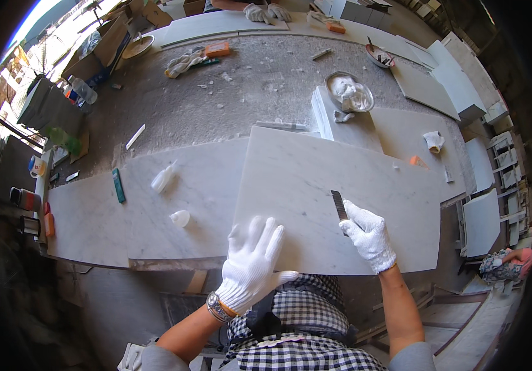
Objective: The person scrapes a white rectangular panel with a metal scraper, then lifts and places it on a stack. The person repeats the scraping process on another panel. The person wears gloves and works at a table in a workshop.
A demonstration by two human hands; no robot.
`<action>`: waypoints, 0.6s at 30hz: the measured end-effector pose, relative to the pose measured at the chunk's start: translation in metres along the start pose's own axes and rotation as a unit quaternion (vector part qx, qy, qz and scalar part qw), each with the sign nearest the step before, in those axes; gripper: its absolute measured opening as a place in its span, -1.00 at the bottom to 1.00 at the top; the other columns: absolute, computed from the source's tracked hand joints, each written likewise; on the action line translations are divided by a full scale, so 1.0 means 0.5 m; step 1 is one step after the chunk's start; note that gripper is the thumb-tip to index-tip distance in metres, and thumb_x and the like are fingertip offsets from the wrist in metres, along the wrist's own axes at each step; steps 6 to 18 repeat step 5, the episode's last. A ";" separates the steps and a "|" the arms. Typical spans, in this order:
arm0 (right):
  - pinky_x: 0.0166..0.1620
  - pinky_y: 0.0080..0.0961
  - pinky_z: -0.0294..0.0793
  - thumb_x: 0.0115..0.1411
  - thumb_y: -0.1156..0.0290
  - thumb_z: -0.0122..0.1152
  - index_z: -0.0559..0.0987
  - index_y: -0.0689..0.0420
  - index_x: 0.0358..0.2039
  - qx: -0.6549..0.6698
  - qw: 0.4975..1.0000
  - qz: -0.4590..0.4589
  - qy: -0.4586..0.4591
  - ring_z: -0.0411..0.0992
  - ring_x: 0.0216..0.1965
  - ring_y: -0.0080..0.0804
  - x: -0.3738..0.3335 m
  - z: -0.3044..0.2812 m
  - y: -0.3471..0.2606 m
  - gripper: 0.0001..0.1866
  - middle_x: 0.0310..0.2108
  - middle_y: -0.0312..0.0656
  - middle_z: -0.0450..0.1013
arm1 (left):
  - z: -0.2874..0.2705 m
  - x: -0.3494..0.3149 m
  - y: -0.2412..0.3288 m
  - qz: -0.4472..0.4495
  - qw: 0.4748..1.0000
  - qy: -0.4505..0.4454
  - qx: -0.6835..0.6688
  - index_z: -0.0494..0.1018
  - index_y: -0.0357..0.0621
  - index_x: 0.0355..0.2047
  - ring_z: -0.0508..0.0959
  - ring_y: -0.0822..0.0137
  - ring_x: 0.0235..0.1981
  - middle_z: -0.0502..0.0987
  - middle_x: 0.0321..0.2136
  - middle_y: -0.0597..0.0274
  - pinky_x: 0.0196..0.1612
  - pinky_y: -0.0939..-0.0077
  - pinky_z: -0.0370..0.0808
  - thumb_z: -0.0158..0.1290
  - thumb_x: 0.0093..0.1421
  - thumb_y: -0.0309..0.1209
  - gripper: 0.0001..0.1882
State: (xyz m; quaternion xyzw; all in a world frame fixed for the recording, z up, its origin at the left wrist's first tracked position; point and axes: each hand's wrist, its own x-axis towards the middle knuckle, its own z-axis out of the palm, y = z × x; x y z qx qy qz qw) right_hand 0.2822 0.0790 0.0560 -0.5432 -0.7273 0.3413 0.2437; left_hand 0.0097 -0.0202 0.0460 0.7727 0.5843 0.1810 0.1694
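A white marble slab (303,173) with grey veins lies in front of me, on top of other slabs. My left hand (252,260), in a white knit glove, rests on its near left edge with the fingers spread and nothing held. In my right hand (366,234), gloved the same way, a thin dark flat blade (339,204) is gripped. Its free end points away from me over the slab's surface. Left of the slab, a clear squeeze bottle (164,179) and a small white bottle piece (180,218) lie on another marble slab (93,210).
Behind the slab, a metal bowl of white paste (349,93) sits on a stacked block. A green bar (119,185) lies to the left, and a crumpled white glove (433,142) to the right. Across the dusty table, another person's gloved hands (266,12) rest on a long slab.
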 end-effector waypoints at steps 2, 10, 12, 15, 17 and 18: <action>-0.23 -0.45 0.60 0.27 0.45 0.37 0.57 0.26 0.19 0.096 0.992 0.075 0.008 0.55 -0.44 -0.31 -0.006 0.003 0.001 -0.52 -0.29 -0.10 0.66 | -0.015 -0.018 -0.036 -0.070 0.993 0.025 0.088 0.24 -0.32 0.35 0.21 -0.26 0.42 0.30 0.35 -0.20 0.39 -0.39 0.05 0.31 0.07 0.14 0.03; -0.20 -0.44 0.62 0.30 0.42 0.35 0.54 0.24 0.24 0.114 0.988 0.099 -0.015 0.56 -0.42 -0.33 -0.004 -0.011 -0.005 -0.50 -0.30 -0.14 0.66 | -0.020 -0.024 -0.079 -0.147 0.980 0.052 0.124 0.20 -0.31 0.39 0.16 -0.31 0.44 0.28 0.37 -0.19 0.41 -0.40 -0.01 0.28 0.11 0.14 0.04; -0.20 -0.44 0.62 0.30 0.42 0.35 0.54 0.24 0.24 0.114 0.988 0.099 -0.015 0.56 -0.42 -0.33 -0.004 -0.011 -0.005 -0.50 -0.30 -0.14 0.66 | -0.020 -0.024 -0.079 -0.147 0.980 0.052 0.124 0.20 -0.31 0.39 0.16 -0.31 0.44 0.28 0.37 -0.19 0.41 -0.40 -0.01 0.28 0.11 0.14 0.04; -0.20 -0.44 0.62 0.30 0.42 0.35 0.54 0.24 0.24 0.114 0.988 0.099 -0.015 0.56 -0.42 -0.33 -0.004 -0.011 -0.005 -0.50 -0.30 -0.14 0.66 | -0.020 -0.024 -0.079 -0.147 0.980 0.052 0.124 0.20 -0.31 0.39 0.16 -0.31 0.44 0.28 0.37 -0.19 0.41 -0.40 -0.01 0.28 0.11 0.14 0.04; -0.20 -0.44 0.62 0.30 0.42 0.35 0.54 0.24 0.24 0.114 0.988 0.099 -0.015 0.56 -0.42 -0.33 -0.004 -0.011 -0.005 -0.50 -0.30 -0.14 0.66 | -0.020 -0.024 -0.079 -0.147 0.980 0.052 0.124 0.20 -0.31 0.39 0.16 -0.31 0.44 0.28 0.37 -0.19 0.41 -0.40 -0.01 0.28 0.11 0.14 0.04; -0.20 -0.44 0.62 0.30 0.42 0.35 0.54 0.24 0.24 0.114 0.988 0.099 -0.015 0.56 -0.42 -0.33 -0.004 -0.011 -0.005 -0.50 -0.30 -0.14 0.66 | -0.020 -0.024 -0.079 -0.147 0.980 0.052 0.124 0.20 -0.31 0.39 0.16 -0.31 0.44 0.28 0.37 -0.19 0.41 -0.40 -0.01 0.28 0.11 0.14 0.04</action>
